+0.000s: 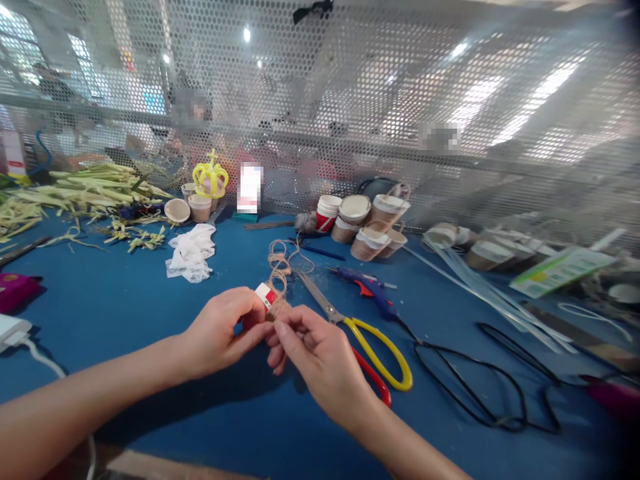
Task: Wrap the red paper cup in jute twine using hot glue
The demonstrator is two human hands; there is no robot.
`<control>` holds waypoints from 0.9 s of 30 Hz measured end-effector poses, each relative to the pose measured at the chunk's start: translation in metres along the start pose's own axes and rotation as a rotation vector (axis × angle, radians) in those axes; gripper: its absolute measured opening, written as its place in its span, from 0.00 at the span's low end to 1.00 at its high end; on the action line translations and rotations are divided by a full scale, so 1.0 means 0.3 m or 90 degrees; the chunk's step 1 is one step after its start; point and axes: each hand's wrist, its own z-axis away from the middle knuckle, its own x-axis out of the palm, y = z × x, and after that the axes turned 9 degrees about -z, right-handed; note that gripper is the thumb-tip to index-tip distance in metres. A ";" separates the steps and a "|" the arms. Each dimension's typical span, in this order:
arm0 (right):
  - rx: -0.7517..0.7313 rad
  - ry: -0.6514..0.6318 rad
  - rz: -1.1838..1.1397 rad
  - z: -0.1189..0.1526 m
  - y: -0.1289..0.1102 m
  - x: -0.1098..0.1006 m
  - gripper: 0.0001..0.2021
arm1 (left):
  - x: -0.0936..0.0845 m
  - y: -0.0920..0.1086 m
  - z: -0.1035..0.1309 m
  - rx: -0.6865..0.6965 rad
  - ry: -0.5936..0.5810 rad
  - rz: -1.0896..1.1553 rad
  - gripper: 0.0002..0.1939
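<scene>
My left hand (227, 328) is closed around a small red and white cup (265, 295), partly wrapped in brown twine (280, 309). Against the twine-wrapped part, the fingertips of my right hand (313, 350) are pinched together, apparently on the twine. Loose loops of twine (280, 257) run up from the cup across the blue table. Scissors (370, 347) with one yellow and one red handle lie open just beyond my right hand. A blue glue gun (373, 291) rests to their right.
Twine-wrapped cups (370, 243) stand at the back, near a perforated metal screen (300, 80). White cloth (193, 253), a yellow crown (211, 180) and plant strips (90, 190) are left. Clear glue sticks (490, 293) and a looped black cable (475, 393) lie right.
</scene>
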 end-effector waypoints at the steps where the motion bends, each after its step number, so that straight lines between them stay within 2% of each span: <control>1: 0.003 0.001 -0.007 0.000 -0.002 0.000 0.09 | 0.000 0.002 -0.001 0.004 0.001 -0.001 0.08; 7: 0.020 -0.002 -0.048 0.000 -0.004 0.003 0.09 | 0.002 0.004 -0.005 -0.003 -0.006 -0.005 0.08; 17: 0.015 0.008 -0.051 -0.002 -0.006 0.005 0.08 | 0.008 0.026 -0.002 -0.177 -0.075 0.145 0.10; 27: 0.022 0.018 -0.067 0.000 -0.008 0.008 0.08 | 0.014 0.015 0.002 -0.212 -0.098 0.178 0.11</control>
